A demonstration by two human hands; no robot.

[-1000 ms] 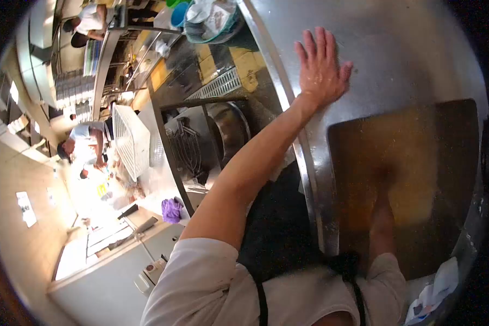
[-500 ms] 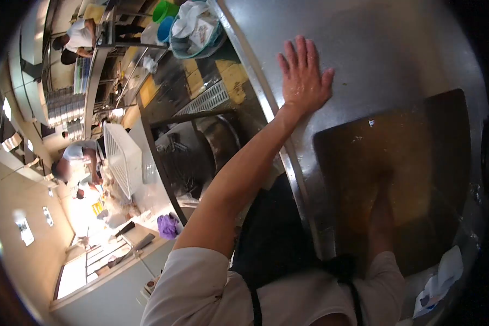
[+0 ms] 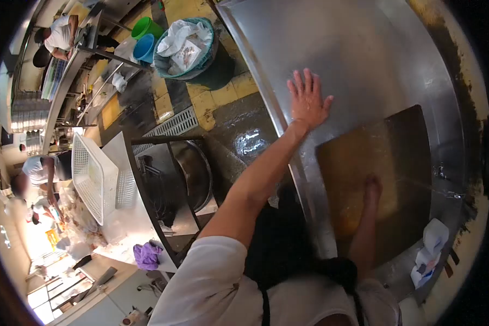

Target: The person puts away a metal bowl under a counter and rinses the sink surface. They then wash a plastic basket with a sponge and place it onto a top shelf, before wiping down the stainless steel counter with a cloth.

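My left hand (image 3: 308,103) lies palm down on the bare steel counter (image 3: 331,49), its fingers spread, wet, and holding nothing. My right arm reaches down into the steel sink basin (image 3: 413,217), which holds murky brownish water (image 3: 358,157). In the sink my right hand (image 3: 372,188) shows only down to about the wrist and back of the hand; its fingers are hidden, and I cannot tell what they hold. Beside the basin, a small tap (image 3: 440,173) is fixed at the sink's far side.
A lined bin (image 3: 212,68) full of rubbish stands on the floor near green (image 3: 146,28) and blue buckets (image 3: 144,49). At left are white crates (image 3: 95,176), a purple cloth (image 3: 147,255) and a metal shelf. White packaging (image 3: 430,252) lies by the sink. Other people work in the background.
The view has shifted, showing more of the floor and bin. My right hand has come into clearer view in the sink. The left hand stays flat on the counter.
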